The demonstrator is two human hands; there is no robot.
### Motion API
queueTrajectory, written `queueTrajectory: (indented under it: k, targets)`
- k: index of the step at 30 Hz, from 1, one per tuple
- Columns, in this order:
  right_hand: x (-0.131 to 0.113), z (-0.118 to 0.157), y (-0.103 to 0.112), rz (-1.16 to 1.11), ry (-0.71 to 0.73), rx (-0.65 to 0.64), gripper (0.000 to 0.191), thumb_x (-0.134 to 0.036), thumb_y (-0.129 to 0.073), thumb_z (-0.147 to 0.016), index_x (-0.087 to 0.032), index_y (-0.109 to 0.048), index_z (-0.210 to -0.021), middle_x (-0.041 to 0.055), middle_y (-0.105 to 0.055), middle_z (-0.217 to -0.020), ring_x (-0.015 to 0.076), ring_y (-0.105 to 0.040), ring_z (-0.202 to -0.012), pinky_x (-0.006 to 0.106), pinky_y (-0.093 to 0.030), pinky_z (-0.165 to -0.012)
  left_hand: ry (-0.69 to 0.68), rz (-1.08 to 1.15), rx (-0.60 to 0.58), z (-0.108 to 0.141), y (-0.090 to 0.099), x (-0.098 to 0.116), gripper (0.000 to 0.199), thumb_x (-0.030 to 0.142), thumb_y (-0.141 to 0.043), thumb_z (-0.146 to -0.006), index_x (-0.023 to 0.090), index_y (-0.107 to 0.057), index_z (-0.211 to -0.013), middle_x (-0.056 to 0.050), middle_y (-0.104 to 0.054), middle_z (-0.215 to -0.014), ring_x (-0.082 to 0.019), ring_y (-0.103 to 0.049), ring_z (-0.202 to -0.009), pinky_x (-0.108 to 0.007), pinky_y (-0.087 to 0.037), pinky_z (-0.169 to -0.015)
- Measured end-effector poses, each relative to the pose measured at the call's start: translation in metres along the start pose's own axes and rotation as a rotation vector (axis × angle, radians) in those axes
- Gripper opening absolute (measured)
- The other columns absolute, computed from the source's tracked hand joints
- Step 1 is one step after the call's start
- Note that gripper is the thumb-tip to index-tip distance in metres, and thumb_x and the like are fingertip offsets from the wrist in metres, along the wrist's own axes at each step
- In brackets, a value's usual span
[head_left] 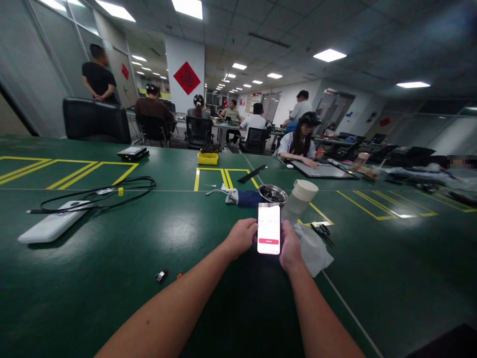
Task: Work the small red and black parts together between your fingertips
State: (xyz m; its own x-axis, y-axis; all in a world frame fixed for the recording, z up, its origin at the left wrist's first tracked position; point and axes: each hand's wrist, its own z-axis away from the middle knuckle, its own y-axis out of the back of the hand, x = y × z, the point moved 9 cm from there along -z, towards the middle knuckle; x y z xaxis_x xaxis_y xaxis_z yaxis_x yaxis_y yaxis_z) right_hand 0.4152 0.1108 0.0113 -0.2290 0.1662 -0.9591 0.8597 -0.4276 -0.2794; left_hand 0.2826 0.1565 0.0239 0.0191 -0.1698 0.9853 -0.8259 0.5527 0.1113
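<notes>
A phone (269,231) with a bright white screen and a red bar near its bottom is held upright between my two hands. My left hand (242,237) grips its left edge, fingers closed. Along the right edge, my right hand (290,247) is wrapped round the phone. Just behind it stand a steel bowl (273,193) with dark contents and a cloudy bottle with a pale lid (304,190). A crumpled white bag (313,250) lies right of my right hand. A dark blue pouch (249,198) rests left of the bowl.
On the green table (122,308), a white power bank (55,223) and black cable (126,183) lie at left. Small parts (161,275) are near my left forearm. A yellow tray (207,158) stands farther back. Across the table a person (298,141) sits at a dark-edged board (321,169).
</notes>
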Motion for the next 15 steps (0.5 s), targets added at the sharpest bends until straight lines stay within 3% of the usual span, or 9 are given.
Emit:
queueTrajectory:
  k: [5,15]
  targets:
    - [0.004,0.008,-0.016,-0.056,-0.100,-0.114,0.069,-0.073,-0.031,-0.080,-0.017,-0.061,-0.106,0.0082,-0.071,-0.082,0.0255,-0.067,-0.077,0.037,-0.052,-0.063,-0.005,0.005,0.018,0.001,0.005,-0.003,0.026,0.030,-0.039,-0.085,0.014,-0.057,-0.078,0.001,-0.052,-0.058,-0.010,-0.046,-0.051,-0.021,-0.033,-0.048]
    - [-0.005,0.013,-0.024,-0.083,-0.055,-0.167,0.066,-0.070,-0.030,-0.083,-0.020,-0.057,-0.117,0.0076,-0.071,-0.093,0.0246,-0.067,-0.085,0.036,-0.052,-0.068,0.004,0.037,0.049,0.000,0.008,-0.002,0.024,0.029,-0.039,-0.085,0.013,-0.057,-0.079,0.001,-0.051,-0.058,-0.010,-0.046,-0.050,-0.021,-0.032,-0.047]
